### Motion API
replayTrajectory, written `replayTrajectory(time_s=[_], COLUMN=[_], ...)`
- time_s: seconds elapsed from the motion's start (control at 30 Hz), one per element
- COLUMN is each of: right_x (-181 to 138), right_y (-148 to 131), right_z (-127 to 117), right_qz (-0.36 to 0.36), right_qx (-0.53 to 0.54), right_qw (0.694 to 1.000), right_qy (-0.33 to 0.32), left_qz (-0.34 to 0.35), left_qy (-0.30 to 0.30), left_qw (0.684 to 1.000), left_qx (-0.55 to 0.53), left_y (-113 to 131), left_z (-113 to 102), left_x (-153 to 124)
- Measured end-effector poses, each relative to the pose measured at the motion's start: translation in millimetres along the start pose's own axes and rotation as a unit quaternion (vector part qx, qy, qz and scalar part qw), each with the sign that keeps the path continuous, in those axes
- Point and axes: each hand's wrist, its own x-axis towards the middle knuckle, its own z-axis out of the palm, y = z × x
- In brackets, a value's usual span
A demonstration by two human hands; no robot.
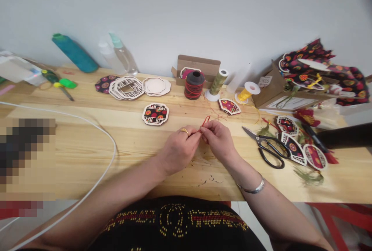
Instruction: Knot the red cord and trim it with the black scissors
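Observation:
A loop of red cord (206,119) sticks up between my two hands over the wooden table. My left hand (181,146) is closed, its fingertips pinching the cord. Fingertips of my right hand (216,138) pinch the same cord, touching the left ones. How the cord runs inside the fingers is hidden. Just beyond the hands lie a patterned octagonal ornament (155,114) with a white lattice frame and a fan-shaped ornament (229,106). Behind them stands a spool of dark red cord (194,85). To the right lie black-handled scissors (269,150).
Lattice frames (128,88) lie stacked at the back left, near spray bottles (122,53) and a teal bottle (74,53). A green spool (217,84) and yellow spool (247,91) stand behind. A cardboard box (273,88) holds fabric. A white cable (112,142) crosses the left.

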Motion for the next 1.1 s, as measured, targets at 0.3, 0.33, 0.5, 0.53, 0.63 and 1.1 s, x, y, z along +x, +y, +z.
replayTrajectory(time_s=[0.3,0.33,0.5,0.53,0.63,1.1], right_x=[-0.9,-1.0,-3.9,-5.0,-8.0,-9.3], right_y=[-2.5,-2.4,-1.2,-1.5,-3.7,-5.6], right_z=[-4.5,-5.6,-7.9,-7.3,-4.4,-3.9], right_qz=[-0.028,-0.040,-0.093,-0.097,-0.106,-0.117], right_qx=[-0.031,-0.056,-0.175,-0.188,-0.208,-0.221], right_qw=[0.999,0.997,0.980,0.977,0.972,0.968], right_qy=[0.015,0.021,0.023,0.022,0.018,0.000], left_qz=[-0.119,-0.155,-0.332,-0.354,-0.366,-0.295], left_qy=[0.110,0.127,0.034,0.007,-0.018,0.011], left_qw=[0.987,0.979,0.875,0.846,0.814,0.895], left_qx=[-0.010,-0.035,-0.352,-0.399,-0.450,-0.334], left_y=[3.4,3.7,7.8,8.8,9.6,2.1], left_z=[-9.6,-11.4,-15.6,-15.3,-11.8,-6.6], left_x=[7.8,9.4,15.9,16.5,16.2,11.9])
